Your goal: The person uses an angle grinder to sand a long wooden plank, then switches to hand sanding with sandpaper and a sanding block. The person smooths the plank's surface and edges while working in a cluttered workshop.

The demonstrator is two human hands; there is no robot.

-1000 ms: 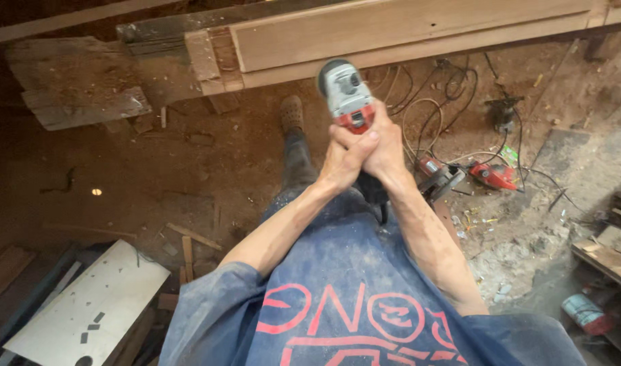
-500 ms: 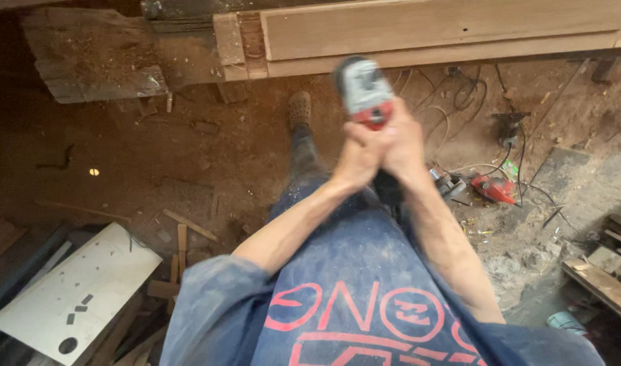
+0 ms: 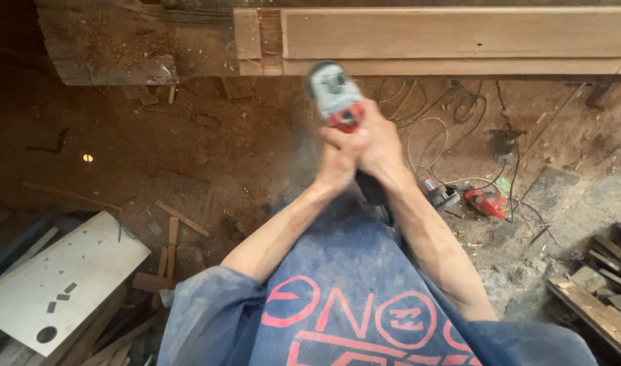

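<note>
grip: we've got both hands wrapped tight round the grinder (image 3: 339, 102), left hand (image 3: 336, 159) and right hand (image 3: 377, 146) clasped together on the handle
tool: grey head with a red band, a bit blurred, so we can't make out the disc
direction: its long axis runs straight away from us, head pointing up at the wooden beam (image 3: 459, 37), which lies crosswise just past the nose
touching?: can't tell if the head meets the wood or sits just short
nearer hand: the right sits a touch further up the body
around: dirt floor (image 3: 188, 149) with wood scraps, tangled cables (image 3: 425, 129), a red power tool (image 3: 487, 202) off right, white board (image 3: 59, 285) lower left
</note>
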